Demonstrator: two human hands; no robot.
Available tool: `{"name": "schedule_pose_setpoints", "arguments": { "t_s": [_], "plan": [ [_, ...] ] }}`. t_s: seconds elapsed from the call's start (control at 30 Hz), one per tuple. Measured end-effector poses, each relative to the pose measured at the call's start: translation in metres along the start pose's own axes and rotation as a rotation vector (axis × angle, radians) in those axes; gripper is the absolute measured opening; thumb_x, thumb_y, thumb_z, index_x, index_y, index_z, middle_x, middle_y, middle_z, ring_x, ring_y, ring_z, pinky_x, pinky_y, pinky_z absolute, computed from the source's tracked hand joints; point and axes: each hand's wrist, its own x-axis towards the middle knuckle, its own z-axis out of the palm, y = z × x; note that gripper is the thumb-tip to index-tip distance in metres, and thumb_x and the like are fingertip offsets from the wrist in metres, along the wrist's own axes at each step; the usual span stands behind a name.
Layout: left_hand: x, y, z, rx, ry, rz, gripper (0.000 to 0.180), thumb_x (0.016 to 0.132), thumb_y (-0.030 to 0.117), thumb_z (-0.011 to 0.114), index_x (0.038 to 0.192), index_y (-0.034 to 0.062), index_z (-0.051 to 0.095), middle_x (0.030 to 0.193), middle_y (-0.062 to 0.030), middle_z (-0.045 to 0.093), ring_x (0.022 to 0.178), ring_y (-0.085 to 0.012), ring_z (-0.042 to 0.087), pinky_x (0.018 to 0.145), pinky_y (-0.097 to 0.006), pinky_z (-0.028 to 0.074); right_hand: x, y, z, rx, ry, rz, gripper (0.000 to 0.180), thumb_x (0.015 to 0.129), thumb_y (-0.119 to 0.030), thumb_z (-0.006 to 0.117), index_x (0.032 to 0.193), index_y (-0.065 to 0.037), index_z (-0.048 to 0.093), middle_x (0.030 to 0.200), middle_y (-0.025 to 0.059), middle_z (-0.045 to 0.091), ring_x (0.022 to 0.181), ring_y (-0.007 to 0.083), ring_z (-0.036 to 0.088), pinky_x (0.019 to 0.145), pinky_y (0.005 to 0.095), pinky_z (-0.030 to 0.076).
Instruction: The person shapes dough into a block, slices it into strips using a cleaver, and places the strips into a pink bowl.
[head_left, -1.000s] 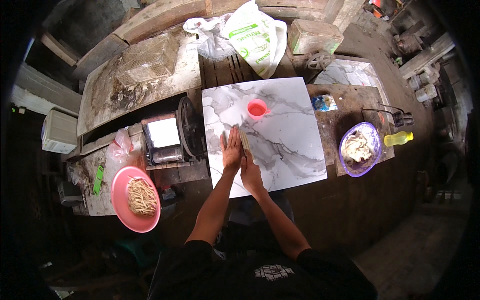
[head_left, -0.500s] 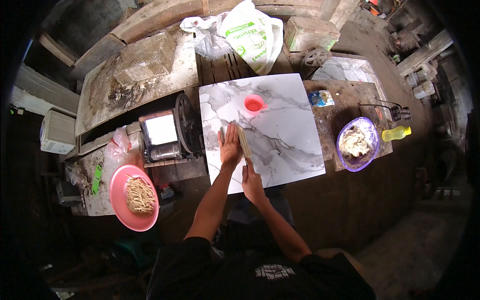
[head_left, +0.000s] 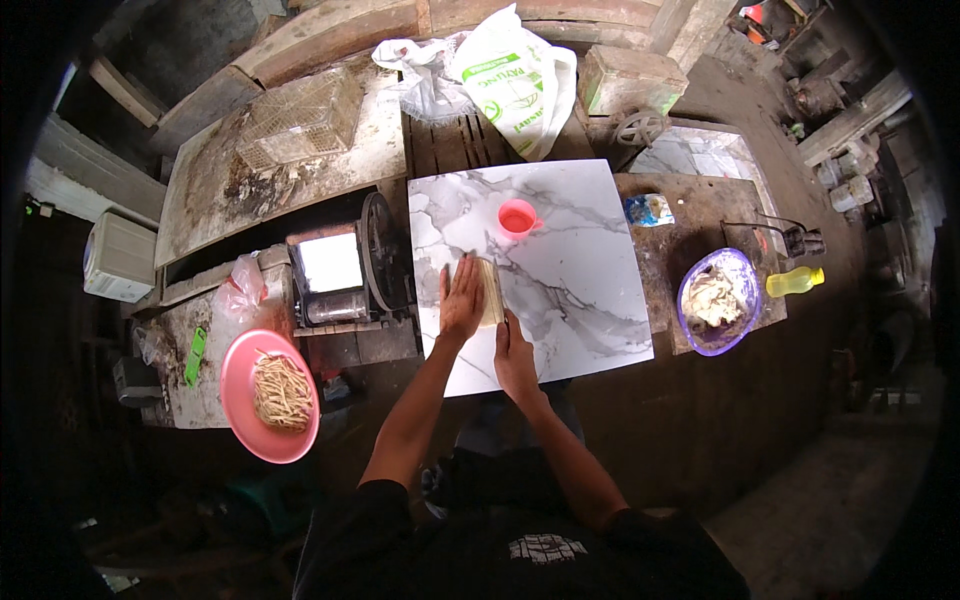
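Observation:
My left hand [head_left: 461,300] lies flat, fingers together, on the left side of a pale strip of dough [head_left: 490,292] that rests on a white marble-patterned board [head_left: 570,270]. Just below it, my right hand [head_left: 514,355] sits at the near end of the strip, fingers curled toward the dough; whether it grips the dough cannot be told. A small pink cup [head_left: 517,217] stands on the board beyond the dough.
A hand-crank roller machine [head_left: 345,275] stands left of the board. A pink plate of noodles [head_left: 272,392] sits at the near left. A purple bowl of dough [head_left: 717,300], a yellow bottle [head_left: 795,282] and a white sack [head_left: 515,85] lie right and behind.
The view has shifted slightly. My left hand has slid a little up along the dough strip; my right hand stays at its near end.

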Motion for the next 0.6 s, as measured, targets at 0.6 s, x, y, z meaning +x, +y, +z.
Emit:
{"name": "schedule_pose_setpoints", "arguments": {
  "t_s": [0.6],
  "plan": [
    [-0.007,0.006,-0.009,0.107,-0.126,0.036,0.061,0.074,0.02,0.04,0.127,-0.0021,0.021,0.137,-0.0101,0.014,0.128,-0.0195,0.008,0.102,-0.044,0.0,0.041,0.012,0.033,0.002,0.056,-0.23,0.037,0.088,-0.025,0.031,0.115,-0.001,0.035,0.092,0.0297,0.052,0.086,0.0452,0.049,0.071,0.0471,0.04]
  ]
}}
